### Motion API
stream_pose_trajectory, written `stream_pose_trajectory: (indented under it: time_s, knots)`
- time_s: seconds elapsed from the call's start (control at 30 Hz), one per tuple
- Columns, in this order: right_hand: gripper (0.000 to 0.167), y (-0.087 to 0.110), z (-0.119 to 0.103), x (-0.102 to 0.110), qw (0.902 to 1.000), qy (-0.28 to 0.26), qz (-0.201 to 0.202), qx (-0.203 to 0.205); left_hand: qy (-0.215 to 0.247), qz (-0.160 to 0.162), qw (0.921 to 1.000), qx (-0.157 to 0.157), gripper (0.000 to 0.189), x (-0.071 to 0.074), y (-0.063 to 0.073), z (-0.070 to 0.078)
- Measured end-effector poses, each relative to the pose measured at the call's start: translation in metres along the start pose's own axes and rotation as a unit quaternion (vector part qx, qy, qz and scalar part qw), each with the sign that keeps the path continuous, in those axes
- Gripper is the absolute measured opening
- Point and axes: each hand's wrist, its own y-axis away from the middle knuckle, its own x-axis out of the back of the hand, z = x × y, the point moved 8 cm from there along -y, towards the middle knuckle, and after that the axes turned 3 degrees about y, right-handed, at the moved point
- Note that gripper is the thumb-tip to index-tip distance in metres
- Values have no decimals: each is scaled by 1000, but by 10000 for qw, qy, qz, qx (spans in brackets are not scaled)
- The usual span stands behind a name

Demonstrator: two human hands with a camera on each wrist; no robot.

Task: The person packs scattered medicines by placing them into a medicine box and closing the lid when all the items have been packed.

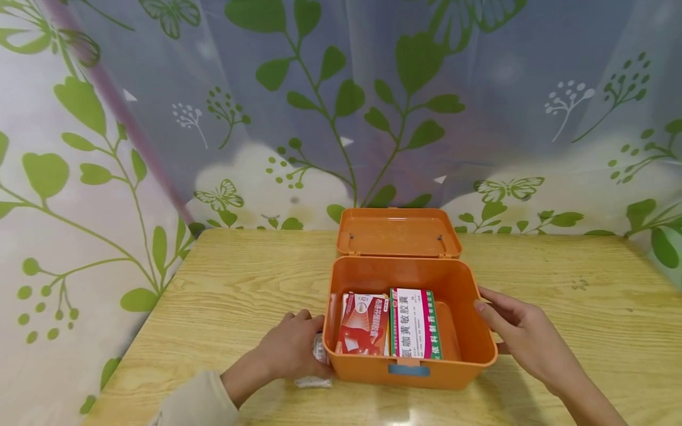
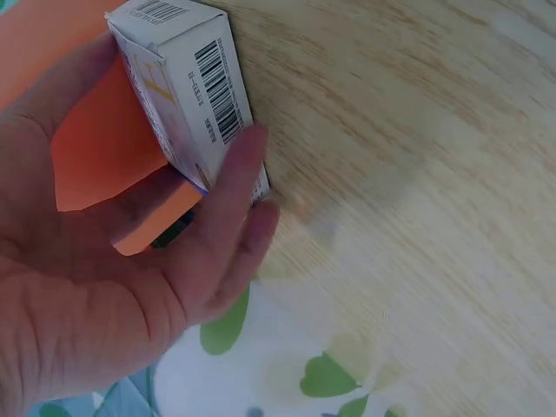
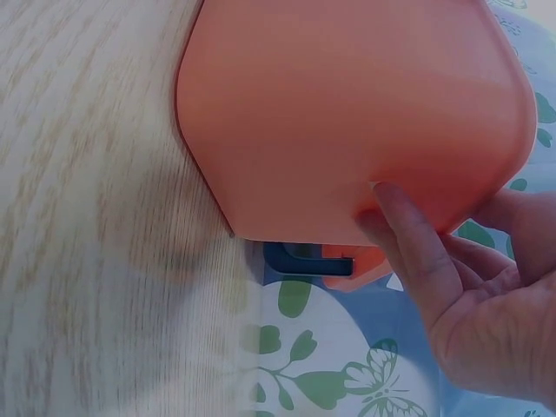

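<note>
An open orange plastic storage box (image 1: 410, 374) stands on the table with its lid folded back. Inside lie a red medicine box (image 1: 364, 325) and a white, green and magenta medicine box (image 1: 412, 325). Beside the storage box's left wall, my left hand (image 1: 290, 349) grips a small white medicine box (image 2: 200, 95) with barcodes, mostly covered by the hand in the head view. My right hand (image 1: 533, 337) holds the storage box's right wall, thumb at the rim and fingers (image 3: 417, 252) against the outside.
The orange lid (image 1: 399, 232) leans back at the far side of the wooden table (image 1: 256, 266). Behind the table hangs a curtain (image 1: 479, 148) with green leaves and butterflies. A dark handle (image 3: 304, 261) shows by the storage box in the right wrist view.
</note>
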Motion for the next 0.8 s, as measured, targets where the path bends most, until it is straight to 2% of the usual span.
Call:
stream_pose_trajectory:
  time_s: [0.27, 0.57, 0.8]
  knots:
    - [64, 1, 0, 0, 10000, -24, 9, 10, -152, 190, 9995, -182, 66, -3, -4, 3]
    - [64, 1, 0, 1, 10000, -10, 7, -13, 193, 235, 9995, 67, 56, -1, -4, -1]
    - [64, 1, 0, 0, 9999, -110, -20, -8, 221, 304, 9992, 103, 57, -1, -4, -2]
